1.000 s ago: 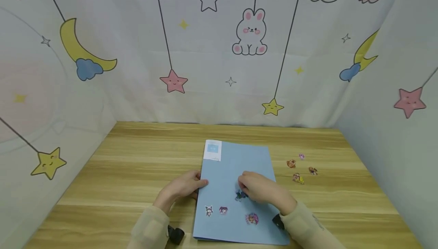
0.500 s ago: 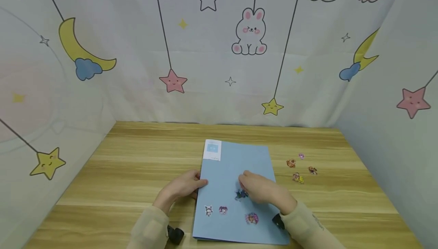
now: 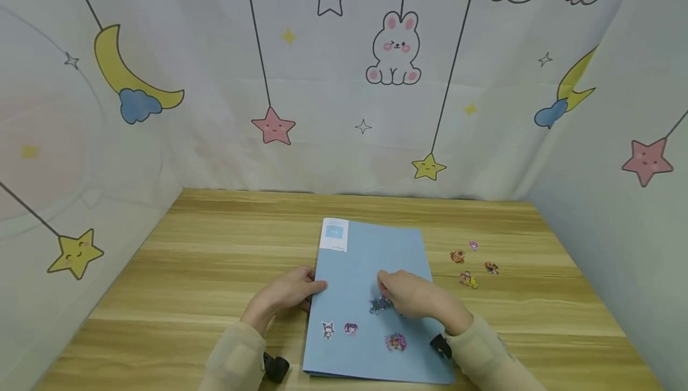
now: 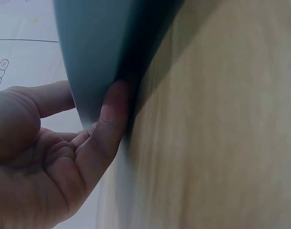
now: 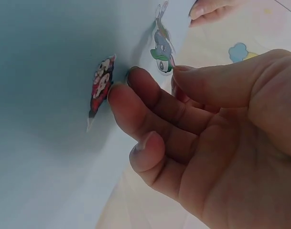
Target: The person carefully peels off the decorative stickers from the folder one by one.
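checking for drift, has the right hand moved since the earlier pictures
Yes, slightly: in the head view, the right hand has shifted rightward against the white label on the blue folder.

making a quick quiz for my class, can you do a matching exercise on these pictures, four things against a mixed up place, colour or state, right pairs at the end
1. folder
2. left hand
3. white label
4. right hand

A. at the folder's upper left corner in the head view
B. pinching a sticker
C. light blue
D. gripping the folder's left edge

Pairs: 1-C; 2-D; 3-A; 4-B
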Demonstrator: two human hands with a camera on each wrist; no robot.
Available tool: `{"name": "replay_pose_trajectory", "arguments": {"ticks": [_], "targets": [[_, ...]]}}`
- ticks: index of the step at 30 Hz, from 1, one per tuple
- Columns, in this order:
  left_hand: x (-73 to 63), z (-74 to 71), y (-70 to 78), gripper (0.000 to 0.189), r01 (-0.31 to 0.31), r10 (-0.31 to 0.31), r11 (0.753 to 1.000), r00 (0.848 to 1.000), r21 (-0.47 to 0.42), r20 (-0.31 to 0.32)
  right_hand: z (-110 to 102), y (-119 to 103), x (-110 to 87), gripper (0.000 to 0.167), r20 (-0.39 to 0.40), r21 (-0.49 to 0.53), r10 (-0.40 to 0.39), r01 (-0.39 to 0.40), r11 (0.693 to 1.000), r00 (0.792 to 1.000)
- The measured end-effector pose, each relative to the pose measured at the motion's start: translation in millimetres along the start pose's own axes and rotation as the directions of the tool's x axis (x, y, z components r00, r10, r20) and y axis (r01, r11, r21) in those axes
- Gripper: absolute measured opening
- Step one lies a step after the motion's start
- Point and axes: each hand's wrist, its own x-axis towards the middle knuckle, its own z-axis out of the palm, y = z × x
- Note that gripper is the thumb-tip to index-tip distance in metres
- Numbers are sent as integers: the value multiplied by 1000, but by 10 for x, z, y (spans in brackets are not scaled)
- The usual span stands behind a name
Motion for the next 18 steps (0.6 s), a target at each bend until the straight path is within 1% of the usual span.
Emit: {"name": "replay_pose_trajectory", "arguments": {"ticks": [8, 12, 15, 18], "targets": [[2, 8, -3, 26, 7, -7, 1000, 1000, 26, -16, -113, 36, -73, 15, -32, 23, -39, 40, 999, 999], [6, 18, 6, 26, 9, -9, 1000, 1000, 19, -13, -242, 112, -147, 16, -59, 88, -40, 45, 995, 997], [2, 24, 11, 26, 12, -12, 1000, 1000, 5, -14, -364, 219, -227, 15, -105, 117, -10, 23, 993, 994], [-2, 29, 7, 26, 17, -17, 1000, 1000, 2, -21, -504, 356, -332, 14, -159, 107, 46, -29, 994, 986]]}}
